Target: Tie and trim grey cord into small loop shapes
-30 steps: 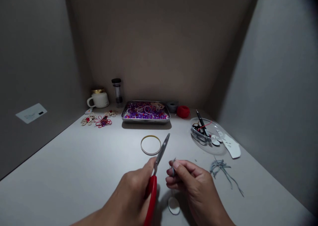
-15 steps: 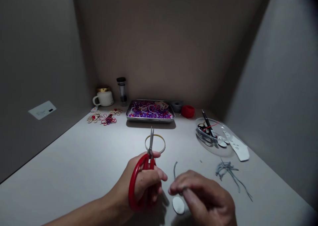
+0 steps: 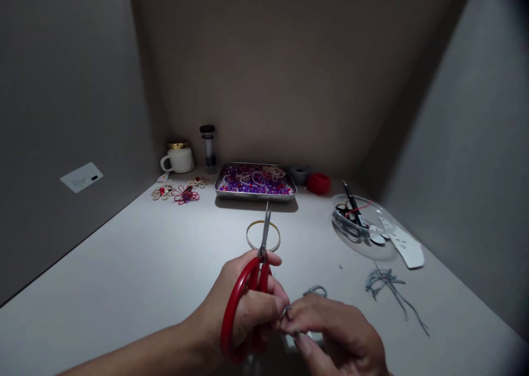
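Note:
My left hand [image 3: 256, 307] is closed around the red-handled scissors [image 3: 263, 243], whose blades point away and stand slightly apart. Its thumb and finger also pinch at a short bit of grey cord. Touching it from the right, my right hand [image 3: 343, 323] grips the grey cord [image 3: 316, 289] between thumb and forefinger, and a loop of the cord shows behind the knuckles. A pale piece [image 3: 291, 342] lies below the right fingers, mostly hidden. A thin ring [image 3: 248, 234] rests on the table just beyond the scissors.
A metal tray [image 3: 256, 198] of beads stands at the back, near a red yarn ball [image 3: 318, 183]. Cord flowers [image 3: 185, 194], a mug [image 3: 181, 160] and a jar [image 3: 209, 150] are back left. At right are a clear dish [image 3: 378, 243] and grey cord pieces [image 3: 386, 282].
My right hand has moved up against my left hand's fingertips. The grey cord, upright and straighter before, now bends into a loop behind the right hand. The view has shifted slightly.

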Demonstrator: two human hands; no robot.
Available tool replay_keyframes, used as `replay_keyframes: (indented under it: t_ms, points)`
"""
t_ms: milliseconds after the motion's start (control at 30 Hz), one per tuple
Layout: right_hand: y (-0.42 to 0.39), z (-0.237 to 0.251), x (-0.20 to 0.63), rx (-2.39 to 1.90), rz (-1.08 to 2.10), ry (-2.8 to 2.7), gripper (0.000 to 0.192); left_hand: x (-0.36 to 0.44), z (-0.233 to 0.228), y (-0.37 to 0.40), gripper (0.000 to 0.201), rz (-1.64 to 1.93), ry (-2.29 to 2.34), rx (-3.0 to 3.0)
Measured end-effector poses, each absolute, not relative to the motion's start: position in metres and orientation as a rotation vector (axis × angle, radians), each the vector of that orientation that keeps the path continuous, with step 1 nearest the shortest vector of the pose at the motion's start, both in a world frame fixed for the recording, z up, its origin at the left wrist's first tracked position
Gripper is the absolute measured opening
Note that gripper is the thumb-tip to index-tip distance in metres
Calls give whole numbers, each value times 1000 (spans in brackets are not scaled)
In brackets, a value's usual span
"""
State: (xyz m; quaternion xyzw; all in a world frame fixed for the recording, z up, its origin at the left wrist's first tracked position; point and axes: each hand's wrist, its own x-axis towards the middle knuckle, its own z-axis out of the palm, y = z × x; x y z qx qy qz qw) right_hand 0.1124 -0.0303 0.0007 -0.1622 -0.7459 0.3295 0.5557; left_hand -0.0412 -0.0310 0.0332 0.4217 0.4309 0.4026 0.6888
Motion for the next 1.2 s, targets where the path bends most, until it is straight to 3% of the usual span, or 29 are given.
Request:
replay_keyframes:
  t_ms: [233, 533, 667, 800, 967, 1200]
  points:
    - [-32, 3, 115, -479, 826, -1783, 29, -41, 35, -29, 50, 860, 975, 974]
    - [-32, 5, 120, -513, 1003, -1694, 22, -41, 23, -27, 44, 928, 926, 956]
    - [-30, -2, 125, -827, 979, -1443, 28, -41, 23, -29, 41, 972, 954, 981]
    - [-27, 2, 119, -1053, 1116, -1474, 14, -42, 21, -29, 39, 979, 952, 1009]
    - [-28, 5, 109, -1145, 1559, -1285, 26, -42, 15, -30, 39, 942, 964, 1028]
    - [-29, -2, 109, -1099, 1625, -1209, 29, -41, 13, -33, 39, 898, 985, 1030]
